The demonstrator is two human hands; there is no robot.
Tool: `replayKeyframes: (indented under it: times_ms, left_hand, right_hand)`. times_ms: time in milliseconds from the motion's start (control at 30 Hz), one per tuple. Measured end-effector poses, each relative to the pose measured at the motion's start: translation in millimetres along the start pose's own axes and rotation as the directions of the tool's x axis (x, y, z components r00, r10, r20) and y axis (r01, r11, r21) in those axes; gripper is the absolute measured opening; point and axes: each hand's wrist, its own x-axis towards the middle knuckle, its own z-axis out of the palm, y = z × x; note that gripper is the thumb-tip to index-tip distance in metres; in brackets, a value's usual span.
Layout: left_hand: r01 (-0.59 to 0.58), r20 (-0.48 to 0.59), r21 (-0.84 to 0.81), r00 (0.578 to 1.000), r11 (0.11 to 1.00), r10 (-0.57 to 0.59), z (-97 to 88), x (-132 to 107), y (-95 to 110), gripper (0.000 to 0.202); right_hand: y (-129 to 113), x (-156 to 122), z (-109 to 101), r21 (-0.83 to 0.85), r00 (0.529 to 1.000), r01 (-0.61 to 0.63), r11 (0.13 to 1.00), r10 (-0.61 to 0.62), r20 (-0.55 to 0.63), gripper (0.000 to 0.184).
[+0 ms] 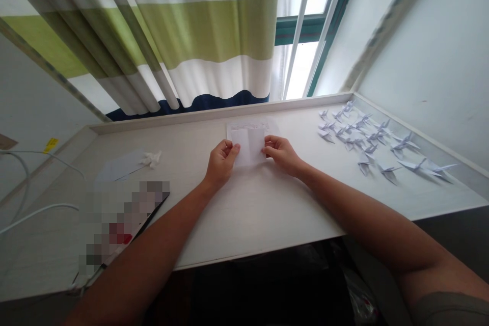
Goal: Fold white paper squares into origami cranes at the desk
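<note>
A white sheet of paper (250, 145) with fold creases is held just above the white desk (252, 214), in the middle. My left hand (221, 161) pinches its left edge, fingers closed on it. My right hand (280, 153) pinches its right edge in the same way. Another white sheet (248, 125) lies flat on the desk just behind the held one.
Several folded paper cranes (367, 137) stand in rows at the desk's right side. A flat sheet (120, 165) and a crumpled paper bit (152, 158) lie at the left, near a blurred flat object (122, 219). White cables (34, 209) run at far left. Curtain (171, 35) and window (309, 25) behind.
</note>
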Motion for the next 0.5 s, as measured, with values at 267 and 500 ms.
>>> replayKeyframes:
  times_ms: [267, 500]
  left_hand:
    - [0.174, 0.133, -0.061, 0.977, 0.983, -0.164, -2.3, -2.4, 0.4, 0.049]
    - [0.244, 0.133, -0.077, 0.963, 0.967, -0.233, -4.8, 0.3, -3.0, 0.058]
  right_hand:
    - [-4.4, -4.1, 3.3, -0.009, 0.997, -0.035, 0.999, 0.036, 0.064, 0.034]
    - [-5.1, -3.4, -1.3, 0.027, 0.992, -0.033, 0.999, 0.029, 0.124, 0.036]
